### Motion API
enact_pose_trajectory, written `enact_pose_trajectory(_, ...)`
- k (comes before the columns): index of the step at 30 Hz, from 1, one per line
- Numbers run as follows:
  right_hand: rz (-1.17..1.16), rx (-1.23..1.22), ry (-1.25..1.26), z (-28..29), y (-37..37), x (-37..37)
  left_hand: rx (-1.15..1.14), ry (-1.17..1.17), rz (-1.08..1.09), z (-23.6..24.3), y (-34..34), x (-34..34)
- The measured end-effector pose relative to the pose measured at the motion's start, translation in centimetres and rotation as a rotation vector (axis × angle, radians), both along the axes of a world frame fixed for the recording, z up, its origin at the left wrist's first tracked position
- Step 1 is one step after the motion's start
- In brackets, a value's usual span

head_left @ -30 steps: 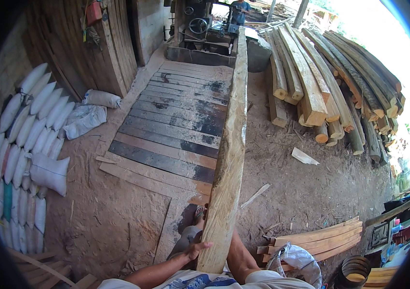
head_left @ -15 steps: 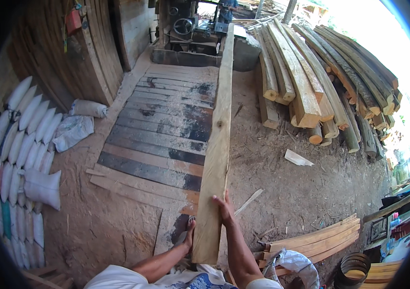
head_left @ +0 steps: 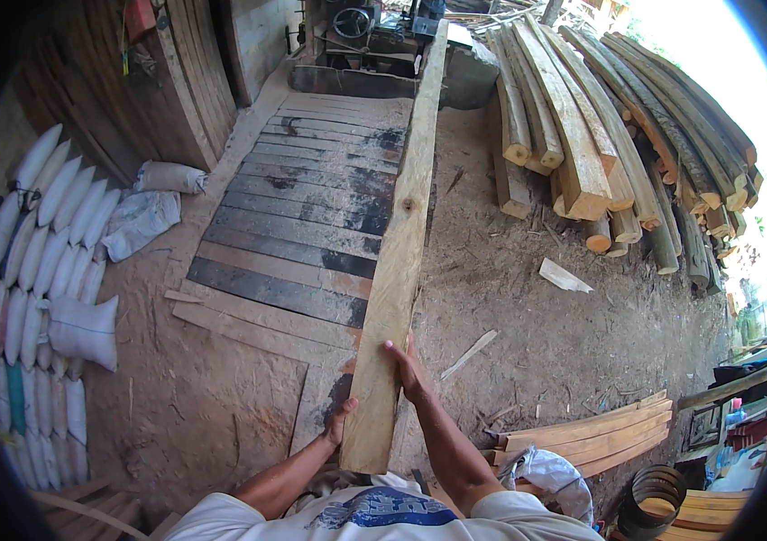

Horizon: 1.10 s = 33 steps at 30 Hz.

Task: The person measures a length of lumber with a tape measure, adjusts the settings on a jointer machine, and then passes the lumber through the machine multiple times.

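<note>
Near end of the long beam (head_left: 391, 261) just ahead of the shirt (head_left: 392, 511); left hand (head_left: 341, 421) cupped on its left edge, right hand (head_left: 408, 371) clasping the right edge farther up, thumb over the top face, most fingers of both hidden. Staggered palms on opposite edges look right for a steady hold, load best shared evenly so the timber does not roll. Beyond, it runs over the boarded floor's (head_left: 284, 203) right edge toward a machine (head_left: 356, 45), far contact unclear; sighting down its length should help check sideways swing.
</note>
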State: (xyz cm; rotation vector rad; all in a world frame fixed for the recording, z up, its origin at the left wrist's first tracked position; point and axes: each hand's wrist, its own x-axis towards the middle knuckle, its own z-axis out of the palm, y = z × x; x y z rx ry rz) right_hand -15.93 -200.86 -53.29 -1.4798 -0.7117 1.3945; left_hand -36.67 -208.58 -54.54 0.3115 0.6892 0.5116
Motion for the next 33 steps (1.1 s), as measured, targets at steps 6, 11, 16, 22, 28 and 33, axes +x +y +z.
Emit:
enact_pose_trajectory(6, -0.073, -0.149, 0.794, -0.8, -7.8, -1.6, 0.082, 0.088, 0.026, -6.2, -7.8, -3.8)
enact_pose_trajectory(11, -0.108, -0.015, 1.344, -4.8, -12.5, -4.8, 0.049, 0.097, 0.008, -0.1, -14.1, -2.0)
enact_pose_trajectory(16, -0.161, 0.041, 1.275, -4.8, -11.9, -4.8, 0.044, 0.200, -0.014, -7.0, -14.7, -3.9)
enact_pose_trajectory(22, -0.110, 0.093, 0.896, 2.3, -5.3, 0.7, 0.075, 0.296, 0.030, 1.4, -4.5, 1.6)
enact_pose_trajectory(28, -0.054, -0.162, 0.306, 1.0, 4.0, 6.5, -0.045, 0.133, 0.027, -2.3, 2.7, 5.6)
enact_pose_trajectory(33, -0.154, -0.176, 0.345, 1.7, 4.6, 4.8, 0.125, 0.124, -0.017, -0.6, 3.9, 5.0)
